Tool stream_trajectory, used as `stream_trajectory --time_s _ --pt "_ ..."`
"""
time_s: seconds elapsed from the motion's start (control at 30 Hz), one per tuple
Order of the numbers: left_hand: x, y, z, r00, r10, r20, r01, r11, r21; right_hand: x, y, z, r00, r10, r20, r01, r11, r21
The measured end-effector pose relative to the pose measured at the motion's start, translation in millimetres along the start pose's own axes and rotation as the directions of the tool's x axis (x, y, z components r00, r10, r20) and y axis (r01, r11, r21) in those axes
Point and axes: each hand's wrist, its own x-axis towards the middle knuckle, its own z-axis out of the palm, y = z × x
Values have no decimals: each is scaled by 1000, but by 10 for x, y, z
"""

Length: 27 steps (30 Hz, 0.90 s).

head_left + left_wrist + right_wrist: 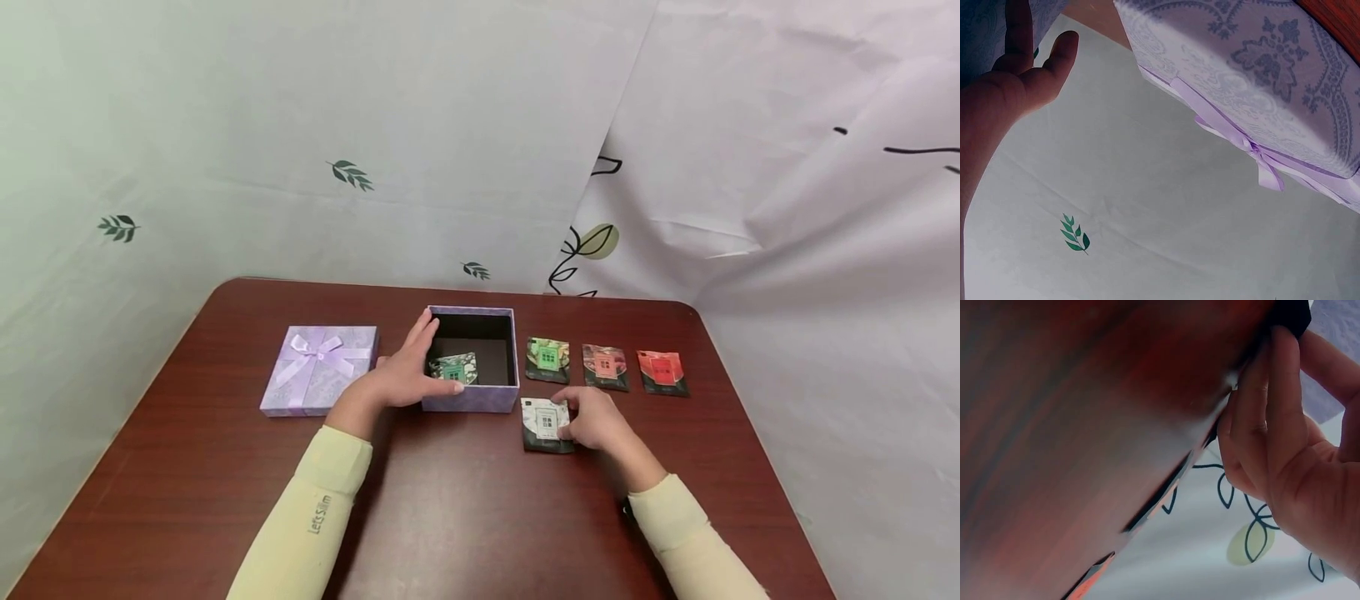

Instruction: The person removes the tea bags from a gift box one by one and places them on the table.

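Observation:
My left hand (408, 371) rests against the left side of an uncovered purple gift box (471, 400), its thumb along the front rim and its fingers reaching toward the back corner. Inside the box's dark interior leans a dark green patterned sachet (455, 367). To the right of the box, my right hand (597, 418) pinches the right edge of a white-and-black sachet (546, 425) close over the table. In the right wrist view, the thumb and fingers of the right hand (1291, 431) meet at the sachet's dark corner (1292, 317).
Left of the box lies its purple lid (322, 371) with a ribbon bow. A green sachet (547, 359), an orange-brown sachet (605, 367) and a red sachet (662, 372) form a row at the right on the brown table (480, 517). A pale curtain (450, 150) hangs behind.

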Motion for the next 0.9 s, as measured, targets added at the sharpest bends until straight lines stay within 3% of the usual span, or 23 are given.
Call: stream_trajectory --time_s 0.27,0.43,0.57,0.73,0.9 --pt "1 -3 -4 1000 7 -6 -7 1000 -1 -27 -42 -28 1000 5 -11 -5 1000 -13" --pt "-5 -9 -4 1000 9 -7 -9 1000 10 -70 -110 -169 999 -19 -50 17 999 -28" --pt "-13 -12 -13 1000 9 -7 -9 1000 7 -92 -289 -327 987 -80 -136 84 996 19" --pt "-13 -16 -17 1000 5 -3 -5 1000 -9 -61 -592 -431 952 -165 -259 191 978 79" --pt "-18 -6 -17 1000 8 8 -8 1000 -10 18 -848 -407 938 -184 -295 236 960 153"
